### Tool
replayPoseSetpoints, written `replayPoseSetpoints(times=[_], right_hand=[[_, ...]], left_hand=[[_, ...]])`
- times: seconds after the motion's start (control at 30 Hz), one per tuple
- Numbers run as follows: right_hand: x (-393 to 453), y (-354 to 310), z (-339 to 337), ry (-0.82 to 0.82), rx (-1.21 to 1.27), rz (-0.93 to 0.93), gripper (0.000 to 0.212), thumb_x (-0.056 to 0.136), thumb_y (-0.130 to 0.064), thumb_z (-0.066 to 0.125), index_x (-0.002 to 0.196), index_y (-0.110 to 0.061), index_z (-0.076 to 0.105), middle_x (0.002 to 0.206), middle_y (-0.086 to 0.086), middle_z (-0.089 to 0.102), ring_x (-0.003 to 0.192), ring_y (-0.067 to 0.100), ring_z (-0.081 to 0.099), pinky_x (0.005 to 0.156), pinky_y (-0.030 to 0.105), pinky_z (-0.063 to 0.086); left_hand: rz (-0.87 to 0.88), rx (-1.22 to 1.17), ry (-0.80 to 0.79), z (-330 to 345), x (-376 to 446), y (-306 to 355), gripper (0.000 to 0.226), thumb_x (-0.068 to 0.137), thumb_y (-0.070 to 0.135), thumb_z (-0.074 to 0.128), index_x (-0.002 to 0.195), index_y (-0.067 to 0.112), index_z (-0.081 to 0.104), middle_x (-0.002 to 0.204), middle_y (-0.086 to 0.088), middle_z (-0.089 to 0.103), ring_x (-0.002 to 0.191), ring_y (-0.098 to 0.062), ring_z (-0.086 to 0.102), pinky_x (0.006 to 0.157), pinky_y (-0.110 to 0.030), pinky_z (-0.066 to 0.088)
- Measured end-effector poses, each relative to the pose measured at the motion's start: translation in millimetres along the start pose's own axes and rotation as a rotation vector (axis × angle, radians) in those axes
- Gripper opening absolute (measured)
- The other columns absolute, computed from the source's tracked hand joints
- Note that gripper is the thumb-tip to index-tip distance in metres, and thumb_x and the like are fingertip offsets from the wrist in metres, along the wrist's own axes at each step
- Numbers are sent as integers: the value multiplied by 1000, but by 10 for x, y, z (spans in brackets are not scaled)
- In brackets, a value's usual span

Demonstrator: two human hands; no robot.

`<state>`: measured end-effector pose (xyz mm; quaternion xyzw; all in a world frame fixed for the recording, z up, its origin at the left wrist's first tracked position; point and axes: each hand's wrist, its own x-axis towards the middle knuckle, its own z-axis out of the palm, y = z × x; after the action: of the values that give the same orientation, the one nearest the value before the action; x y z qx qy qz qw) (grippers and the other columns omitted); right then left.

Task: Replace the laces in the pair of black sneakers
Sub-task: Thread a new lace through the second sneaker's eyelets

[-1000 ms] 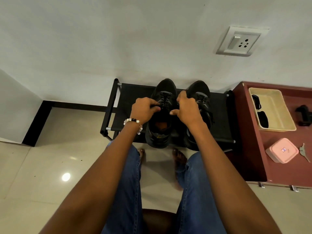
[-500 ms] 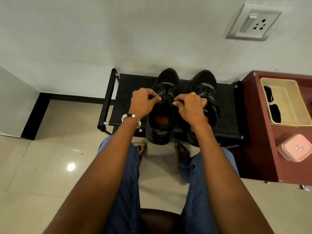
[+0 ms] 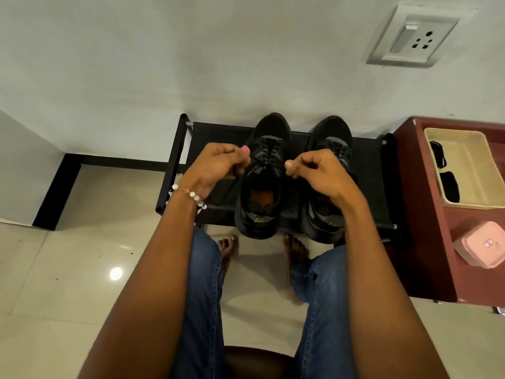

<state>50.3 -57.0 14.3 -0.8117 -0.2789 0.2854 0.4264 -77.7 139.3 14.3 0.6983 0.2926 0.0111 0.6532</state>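
Left hand (image 3: 218, 165): fingers curled, pinching one end of black lace (image 3: 255, 170). Left sneaker (image 3: 263, 184) standing on black rack (image 3: 369, 170), toe toward wall. Right hand (image 3: 318, 170): fingers curled, pinching other lace end. Right sneaker (image 3: 332, 140) just beside. Lace thin, limp, likely slippery; best gripped near tips. Sneakers light, soft-sided.
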Motion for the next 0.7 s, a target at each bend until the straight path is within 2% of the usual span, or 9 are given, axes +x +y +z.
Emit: replayPoseSetpoints(times=[0.07, 0.13, 0.2, 0.27, 0.37, 0.47, 0.57, 0.7], right_hand=[[24, -26, 14, 15, 306, -45, 23, 95, -23, 61, 82, -9, 73, 89, 1, 74, 95, 9, 68, 92, 26, 50], [72, -78, 78, 36, 601, -78, 23, 97, -16, 56, 83, -4, 69, 95, 8, 73, 96, 13, 67, 89, 24, 50], [101, -134, 117, 51, 873, -78, 22, 98, -13, 52, 84, -3, 66, 95, 15, 70, 93, 21, 67, 88, 28, 51], [115, -154, 122, 54, 1054, -91, 19, 98, -14, 52, 90, -3, 65, 94, 18, 69, 90, 27, 67, 91, 36, 52], [148, -143, 151, 116, 1066, -78, 19, 98, -14, 51, 96, -2, 65, 88, 13, 68, 77, 23, 64, 81, 34, 53], [186, -134, 235, 133, 1073, -38, 22, 101, -7, 44, 104, 0, 65, 85, 9, 65, 68, 16, 56, 74, 32, 54], [215, -131, 333, 159, 1007, -21, 23, 99, 2, 44, 110, 1, 64, 82, 5, 67, 64, 11, 52, 64, 25, 50], [236, -105, 415, 256, 961, 49, 17, 91, 8, 57, 98, -4, 67, 79, 6, 73, 61, 13, 57, 57, 24, 51]], left_hand=[[45, -236, 2, 19, 21, 57, 26, 96, 24, 56, 76, 17, 70, 86, -1, 71, 85, -14, 64, 79, -30, 49], [66, -438, -10, 95, 53, 118, 29, 99, 19, 51, 77, 15, 69, 97, -4, 73, 94, -18, 67, 79, -28, 51], [90, -624, -29, 194, 65, 161, 28, 101, 13, 45, 83, 8, 66, 99, -11, 72, 94, -23, 69, 79, -30, 55], [122, -671, -17, 274, 78, 172, 26, 102, 10, 43, 86, 4, 64, 94, -12, 71, 87, -25, 68, 82, -34, 56], [161, -619, 55, 370, 144, 133, 25, 101, 7, 45, 88, 4, 65, 87, -7, 71, 76, -19, 63, 83, -39, 53], [181, -513, 130, 444, 226, 82, 21, 98, 0, 47, 97, 3, 68, 84, -3, 70, 67, -11, 59, 71, -27, 53], [207, -384, 170, 480, 255, 39, 21, 95, -6, 51, 105, 2, 68, 86, -3, 72, 69, -8, 61, 69, -20, 53], [248, -241, 189, 465, 247, 19, 18, 87, -5, 64, 99, 6, 72, 87, -7, 74, 79, -15, 70, 76, -26, 56]])
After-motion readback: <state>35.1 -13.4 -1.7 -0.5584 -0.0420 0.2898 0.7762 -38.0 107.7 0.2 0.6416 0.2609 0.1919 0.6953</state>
